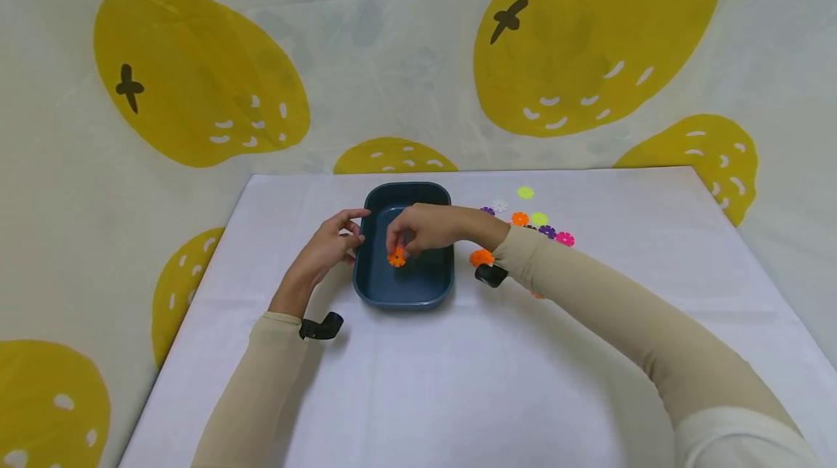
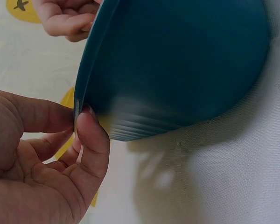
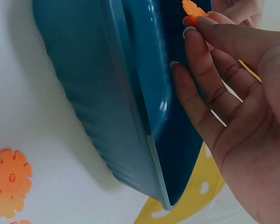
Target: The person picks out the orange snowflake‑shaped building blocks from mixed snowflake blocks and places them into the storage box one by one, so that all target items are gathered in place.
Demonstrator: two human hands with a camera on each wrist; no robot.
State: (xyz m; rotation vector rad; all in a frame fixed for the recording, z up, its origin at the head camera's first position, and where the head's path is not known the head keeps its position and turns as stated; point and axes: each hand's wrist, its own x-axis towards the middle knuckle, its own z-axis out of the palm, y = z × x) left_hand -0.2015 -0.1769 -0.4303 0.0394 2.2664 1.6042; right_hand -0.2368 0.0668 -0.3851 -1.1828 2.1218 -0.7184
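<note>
Table (image 1: 418,381): one, white.
Tub (image 1: 403,286): one blue tub, mid-table.
Hands: left hand (image 1: 327,246) pinches the tub's rim; right hand (image 1: 425,228) pinches one orange flower (image 1: 397,258) over the tub.
Loose flowers (image 1: 519,219): about eight, right of the tub.
Right wrist view only: two orange flowers stacked (image 3: 9,182).

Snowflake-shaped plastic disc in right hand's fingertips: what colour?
Orange. The snowflake-shaped plastic disc, pinched by the right hand over the dark blue tray, shows best in the head view.

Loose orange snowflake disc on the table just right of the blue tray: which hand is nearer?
Right. The right hand is over the blue tray, pinching another orange disc; the loose disc lies by its wrist. The left hand grips the tray's far left rim.
</note>
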